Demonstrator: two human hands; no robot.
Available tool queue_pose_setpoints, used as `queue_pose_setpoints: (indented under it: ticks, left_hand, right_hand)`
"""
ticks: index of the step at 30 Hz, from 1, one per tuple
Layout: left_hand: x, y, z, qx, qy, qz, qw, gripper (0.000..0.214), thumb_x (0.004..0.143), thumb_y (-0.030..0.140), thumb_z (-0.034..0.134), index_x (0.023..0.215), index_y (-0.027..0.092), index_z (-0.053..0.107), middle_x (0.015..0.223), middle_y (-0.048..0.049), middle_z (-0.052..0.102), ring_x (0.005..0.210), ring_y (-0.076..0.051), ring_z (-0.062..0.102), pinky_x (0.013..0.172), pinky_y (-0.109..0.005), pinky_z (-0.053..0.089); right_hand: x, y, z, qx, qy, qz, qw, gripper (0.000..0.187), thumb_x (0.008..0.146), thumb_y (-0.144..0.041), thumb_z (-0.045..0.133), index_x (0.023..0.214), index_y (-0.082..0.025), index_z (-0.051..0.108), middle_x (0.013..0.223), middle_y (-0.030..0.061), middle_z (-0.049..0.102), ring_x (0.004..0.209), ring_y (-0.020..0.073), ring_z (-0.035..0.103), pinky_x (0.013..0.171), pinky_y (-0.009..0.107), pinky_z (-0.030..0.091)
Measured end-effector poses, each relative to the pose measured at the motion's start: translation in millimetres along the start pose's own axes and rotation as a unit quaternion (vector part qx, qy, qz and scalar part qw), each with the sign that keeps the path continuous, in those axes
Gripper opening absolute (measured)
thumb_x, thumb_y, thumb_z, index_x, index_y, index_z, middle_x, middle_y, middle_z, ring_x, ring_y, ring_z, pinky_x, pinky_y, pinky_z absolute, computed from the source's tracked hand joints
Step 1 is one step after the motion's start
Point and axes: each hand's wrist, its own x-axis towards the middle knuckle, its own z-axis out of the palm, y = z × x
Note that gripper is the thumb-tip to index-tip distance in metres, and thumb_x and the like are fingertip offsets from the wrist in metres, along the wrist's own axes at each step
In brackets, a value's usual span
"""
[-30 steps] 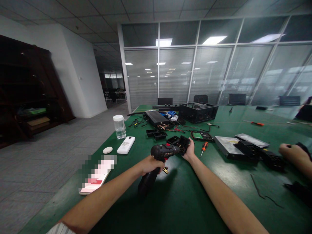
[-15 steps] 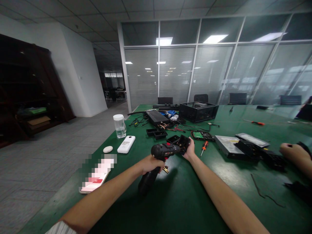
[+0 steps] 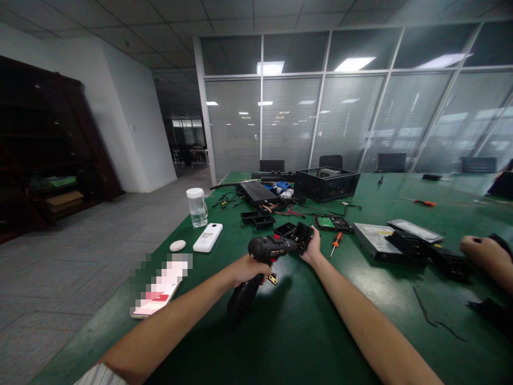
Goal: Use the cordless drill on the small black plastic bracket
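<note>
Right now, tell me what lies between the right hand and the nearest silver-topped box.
In the head view, an orange-handled screwdriver lies between the right hand and the nearest silver-topped box.

A green table [image 3: 304,342] bears a lidded jar [image 3: 197,209]; a screwdriver [image 3: 337,240]; a black case [image 3: 325,187].

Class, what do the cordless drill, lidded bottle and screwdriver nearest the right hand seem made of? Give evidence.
Cordless drill: probably matte black plastic, judging by its housing's soft highlights.
Lidded bottle: glossy, clear glass or plastic; liquid shows through, but which material stays open.
Screwdriver: strong orange handle, likely plastic; slim greyish shaft, likely metal; finish too small to judge.
</note>
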Motion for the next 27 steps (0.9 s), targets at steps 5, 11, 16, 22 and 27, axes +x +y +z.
queue_pose_setpoints:
  ticks: [5,11,16,22,27]
  left_hand:
    - [-1.1,1.3,1.0,-0.002,0.002,0.002,1.000,0.005,0.058,0.014,0.051,0.060,0.011,0.054,0.053,-0.0004,0.051,0.050,-0.011,0.047,0.051,-0.025,0.038]
    - [-1.3,1.3,1.2,0.003,0.005,0.003,1.000,0.005,0.058,0.014,0.051,0.060,0.011,0.054,0.054,-0.0005,0.051,0.050,-0.011,0.047,0.051,-0.024,0.038]
    - [-1.5,1.3,0.8,0.001,0.002,0.002,1.000,0.004,0.058,0.014,0.051,0.060,0.011,0.053,0.053,-0.0003,0.050,0.050,-0.011,0.046,0.051,-0.024,0.037]
    - [-2.4,3.5,1.1,0.001,0.002,0.000,1.000,0.005,0.058,0.015,0.051,0.060,0.011,0.054,0.052,-0.0003,0.050,0.050,-0.010,0.046,0.051,-0.024,0.037]
    - [-2.1,2.4,0.9,0.008,0.006,-0.005,1.000,0.005,0.059,0.015,0.051,0.061,0.011,0.053,0.052,-0.0003,0.051,0.049,-0.011,0.046,0.051,-0.024,0.037]
  right_hand:
    - [-1.0,-0.1,1.1,0.003,-0.001,0.003,1.000,0.044,0.072,-0.054,0.037,0.073,-0.017,0.060,0.065,0.0067,0.064,0.060,0.0206,0.060,0.056,0.034,0.047]
    - [-1.4,0.0,1.7,-0.001,0.009,0.000,1.000,0.043,0.071,-0.054,0.039,0.072,-0.017,0.061,0.064,0.0063,0.064,0.060,0.0212,0.060,0.056,0.034,0.047]
    - [-2.8,-0.5,3.1,0.000,0.008,-0.001,1.000,0.042,0.070,-0.054,0.040,0.073,-0.017,0.061,0.065,0.0064,0.064,0.062,0.0214,0.060,0.056,0.034,0.047]
    - [1.3,0.5,-1.3,-0.010,0.003,0.000,1.000,0.045,0.070,-0.056,0.038,0.073,-0.017,0.061,0.064,0.0061,0.063,0.057,0.0196,0.058,0.052,0.032,0.046]
    - [4.5,1.4,-4.0,-0.013,0.002,0.000,1.000,0.046,0.071,-0.057,0.037,0.073,-0.017,0.061,0.063,0.0060,0.063,0.056,0.0200,0.058,0.050,0.032,0.045]
